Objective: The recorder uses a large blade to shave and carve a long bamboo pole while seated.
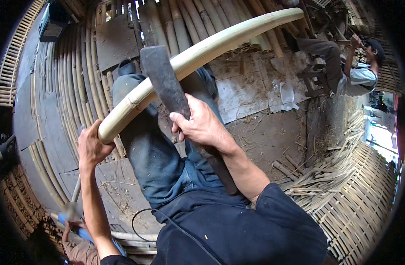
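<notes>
A long pale bamboo pole (224,46) slants across my lap, its near end at the left and its far end reaching up to the right. My left hand (95,143) is wrapped round the near end. In my right hand (200,121) is a machete (160,73) with a broad dark blade, gripped where the blade narrows. The blade lies over the pole and hides part of it; whether it touches the bamboo I cannot tell. The machete's dark handle (222,174) runs back under my right forearm toward my waist.
Bamboo poles (74,66) line the floor on the left and ahead. A woven bamboo panel (357,190) curves up at the right. Another person (361,66) sits at the far right; a second person (81,247) is at the lower left. A clear plastic container (287,92) lies among shavings.
</notes>
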`<action>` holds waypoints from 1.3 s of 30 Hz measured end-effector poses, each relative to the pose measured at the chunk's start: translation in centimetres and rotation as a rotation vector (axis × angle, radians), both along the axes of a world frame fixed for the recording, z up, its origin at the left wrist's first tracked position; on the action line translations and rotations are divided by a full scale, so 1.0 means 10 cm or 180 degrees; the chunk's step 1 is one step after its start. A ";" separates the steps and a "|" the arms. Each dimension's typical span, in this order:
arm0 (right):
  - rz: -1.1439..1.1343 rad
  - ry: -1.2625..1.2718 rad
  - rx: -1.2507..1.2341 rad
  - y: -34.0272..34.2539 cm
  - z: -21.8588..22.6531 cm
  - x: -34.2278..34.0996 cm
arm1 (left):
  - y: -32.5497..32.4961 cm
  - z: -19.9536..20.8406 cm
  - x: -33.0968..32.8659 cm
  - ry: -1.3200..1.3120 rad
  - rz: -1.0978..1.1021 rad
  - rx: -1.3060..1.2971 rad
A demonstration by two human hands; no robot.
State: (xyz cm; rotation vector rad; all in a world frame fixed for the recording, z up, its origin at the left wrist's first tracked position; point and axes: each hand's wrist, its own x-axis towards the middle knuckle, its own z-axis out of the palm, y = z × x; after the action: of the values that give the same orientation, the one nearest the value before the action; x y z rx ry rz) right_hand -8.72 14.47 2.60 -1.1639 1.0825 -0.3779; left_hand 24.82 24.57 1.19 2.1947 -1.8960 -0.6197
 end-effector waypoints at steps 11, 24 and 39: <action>-0.0250 0.0519 -0.1622 -0.10 -0.21 0.28 | -0.01 -0.06 -0.04 -0.0186 -0.0064 0.0069; 0.0690 0.0630 -0.2679 0.42 -0.25 0.81 | 0.07 -0.12 -0.02 -0.0235 -0.0086 0.0052; 0.0527 0.0718 -0.2089 0.07 -0.09 0.28 | 0.23 0.12 -0.31 0.0182 0.0169 0.0274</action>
State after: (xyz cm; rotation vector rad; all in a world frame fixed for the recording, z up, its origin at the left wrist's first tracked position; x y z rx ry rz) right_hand -5.96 15.15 1.65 -1.9026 1.0754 -0.4988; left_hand 21.77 26.89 2.40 2.2457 -1.8090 -0.7598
